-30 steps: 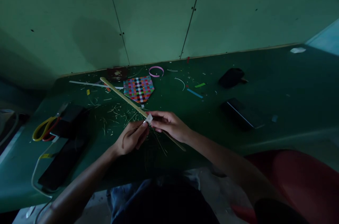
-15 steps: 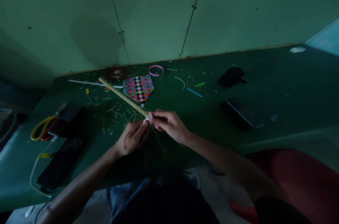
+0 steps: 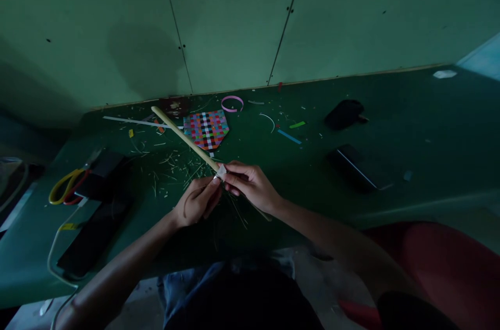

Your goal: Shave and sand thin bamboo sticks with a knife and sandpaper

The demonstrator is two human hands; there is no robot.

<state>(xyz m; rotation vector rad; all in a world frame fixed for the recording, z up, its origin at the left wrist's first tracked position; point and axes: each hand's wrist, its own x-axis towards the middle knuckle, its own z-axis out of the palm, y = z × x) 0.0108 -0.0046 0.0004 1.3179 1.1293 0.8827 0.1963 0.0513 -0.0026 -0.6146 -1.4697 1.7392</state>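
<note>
A pale wooden stick (image 3: 183, 136) slants from the upper left down to both hands, its lower part partly hidden by the fingers. My left hand (image 3: 196, 200) is closed at its lower end, thumb against a small whitish piece (image 3: 221, 171) wrapped at the stick. My right hand (image 3: 253, 184) pinches the same whitish piece from the right. The fingertips of both hands nearly touch. Just beyond the stick lies a colourful woven piece (image 3: 207, 129) with a pointed lower edge. Thin slivers (image 3: 167, 166) are scattered left of the hands.
Scissors (image 3: 68, 187) with yellow and red handles lie left, by black objects and a cable (image 3: 50, 254). A pink ring (image 3: 232, 104), blue strip (image 3: 289, 136) and green strip (image 3: 297, 125) lie behind. A dark pouch (image 3: 344, 114) and phone (image 3: 359, 166) are right, above a red chair (image 3: 441, 262).
The stick has tilted slightly, its upper end a little higher and further right. Both hands keep their hold. The whole view has shifted slightly.
</note>
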